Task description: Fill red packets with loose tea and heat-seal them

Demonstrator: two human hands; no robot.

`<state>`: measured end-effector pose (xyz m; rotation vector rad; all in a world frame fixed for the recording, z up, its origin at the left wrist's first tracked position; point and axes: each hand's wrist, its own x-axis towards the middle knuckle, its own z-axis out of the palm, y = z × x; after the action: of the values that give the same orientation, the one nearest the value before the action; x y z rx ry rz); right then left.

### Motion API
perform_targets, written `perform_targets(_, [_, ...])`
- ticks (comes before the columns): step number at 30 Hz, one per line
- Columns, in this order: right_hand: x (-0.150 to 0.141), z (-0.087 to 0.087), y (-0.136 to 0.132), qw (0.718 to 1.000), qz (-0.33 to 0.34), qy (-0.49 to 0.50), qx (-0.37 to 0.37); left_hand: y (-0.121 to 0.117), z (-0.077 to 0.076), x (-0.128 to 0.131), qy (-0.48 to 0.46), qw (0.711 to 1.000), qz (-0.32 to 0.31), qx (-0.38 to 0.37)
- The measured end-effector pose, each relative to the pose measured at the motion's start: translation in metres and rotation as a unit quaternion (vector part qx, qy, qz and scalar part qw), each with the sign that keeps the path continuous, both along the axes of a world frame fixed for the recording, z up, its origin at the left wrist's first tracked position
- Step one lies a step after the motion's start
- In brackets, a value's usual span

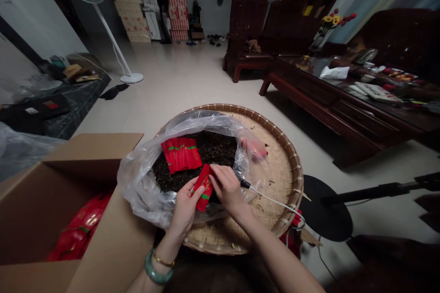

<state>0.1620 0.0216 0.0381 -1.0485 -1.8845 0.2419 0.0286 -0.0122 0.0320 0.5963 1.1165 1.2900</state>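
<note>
My left hand (pixel 184 202) is closed on a small red packet (pixel 205 188) with a green band and gold print, thumb across its front. At the packet's upper edge, the fingers of my right hand (pixel 227 187) pinch it. Both hands are over an open clear plastic bag (pixel 137 187) of dark loose leaves (pixel 216 146), which look like tea. A fanned stack of similar red packets (pixel 181 154) lies on the leaves. Beside my right hand a black handle (pixel 243 182) with a white cord shows; its other end is hidden.
The bag rests on a round woven bamboo tray (pixel 296 178). Left of it stands an open cardboard box (pixel 113 233) with shiny red packets (pixel 80 229). A black round stand base (pixel 328 208) is at the right. Beyond are a white fan (pixel 115 41) and a dark wooden table (pixel 330 100).
</note>
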Motion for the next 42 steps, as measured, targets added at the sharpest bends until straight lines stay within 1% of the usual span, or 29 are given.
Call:
perform_targets(2, [0.001,0.002,0.0,0.999,-0.011,0.037,-0.038,0.0,-0.003,-0.001,0.021,1.0,-0.002,0.003])
perform_targets(4, [0.001,0.003,0.001,0.996,-0.02,0.062,-0.056,0.0,-0.006,-0.002,0.037,0.999,0.0,0.008])
perform_targets(10, [0.001,0.002,-0.002,0.997,-0.004,0.079,-0.027,0.0,-0.009,-0.001,0.027,1.0,0.0,0.015])
perform_targets(13, [0.0,0.0,-0.003,0.995,0.009,0.096,-0.032,0.0,-0.009,-0.001,0.025,0.999,0.011,0.017])
perform_targets(15, [0.0,-0.001,-0.003,0.99,0.006,0.127,-0.068,0.0,-0.01,-0.001,0.037,0.999,0.019,0.015])
perform_targets(18, [0.001,-0.002,0.001,0.971,-0.006,0.17,-0.168,-0.001,-0.01,-0.003,0.093,0.995,0.015,0.022])
perform_targets(20, [0.005,-0.002,0.005,0.96,-0.008,0.172,-0.219,-0.001,-0.01,-0.005,0.147,0.988,0.009,0.044])
perform_targets(21, [0.008,-0.002,0.007,0.96,-0.005,0.162,-0.229,-0.001,-0.009,-0.006,0.171,0.984,0.006,0.056])
perform_targets(22, [0.011,-0.001,0.008,0.962,0.0,0.149,-0.229,-0.001,-0.009,-0.007,0.191,0.979,0.002,0.065])
perform_targets(24, [0.016,0.002,0.01,0.973,0.012,0.111,-0.202,-0.001,-0.008,-0.009,0.212,0.974,-0.012,0.074])
perform_targets(26, [0.019,0.006,0.01,0.986,0.019,0.065,-0.154,0.0,-0.008,-0.01,0.215,0.973,-0.028,0.078])
perform_targets(28, [0.021,0.009,0.009,0.993,0.03,0.023,-0.115,0.001,-0.009,-0.011,0.21,0.973,-0.04,0.083])
perform_targets(31, [0.02,0.01,0.008,0.995,0.03,0.009,-0.094,0.002,-0.009,-0.011,0.202,0.975,-0.048,0.078])
perform_targets(35, [0.017,0.002,0.006,0.996,-0.013,0.024,-0.083,0.002,-0.008,-0.011,0.162,0.985,-0.04,0.044])
perform_targets(39, [0.013,-0.005,-0.001,0.998,0.003,-0.007,-0.06,0.0,-0.008,-0.009,0.118,0.993,-0.015,0.022])
perform_targets(42, [0.009,-0.006,-0.007,0.999,0.003,-0.028,-0.037,-0.001,-0.01,-0.005,0.088,0.996,0.009,0.019])
